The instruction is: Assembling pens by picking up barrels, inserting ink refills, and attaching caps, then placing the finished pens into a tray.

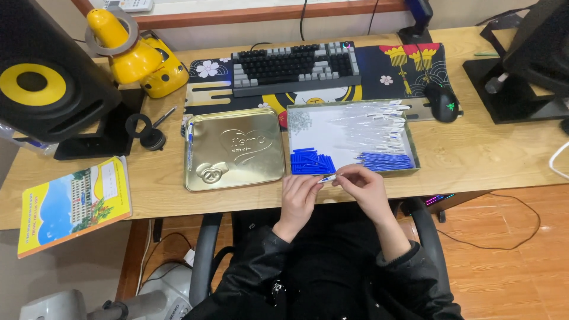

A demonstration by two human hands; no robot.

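Head view, looking down at the desk [474,154], w/ the open tin box [413,155] as our landmark. Both hands are just below the box's front edge, close together at the desk's near lip. Left hand [298,198] has fingers curled, thumb & forefinger pinched on one end of a small pen [328,178], white w/ a blue tip. Right hand [365,185] meets it from the other side, fingertips pressed together on the same pen, rest of the fingers folded in. Pen sits level, just in front of the box's front-left corner, clear of the desk surface as far as I can tell.

Inside the box: blue caps [312,162] heaped in the front-left corner, blue refills [386,161] piled front-right, clear pen barrels [379,127] fanned across the back & right. White floor of the box shows at the left.

Left of the box, touching or nearly so, lies the gold lid [235,148], embossed face up. Behind the box: keyboard [296,65] on a patterned desk mat [391,71]. Mouse [443,102] sits just past the box's back-right corner. Far left of the box: black speaker [47,71] w/ yellow cone, yellow toy-like gadget [139,59], and a yellow booklet [74,204] overhanging the desk edge. Black stand [521,77] well right of the box.
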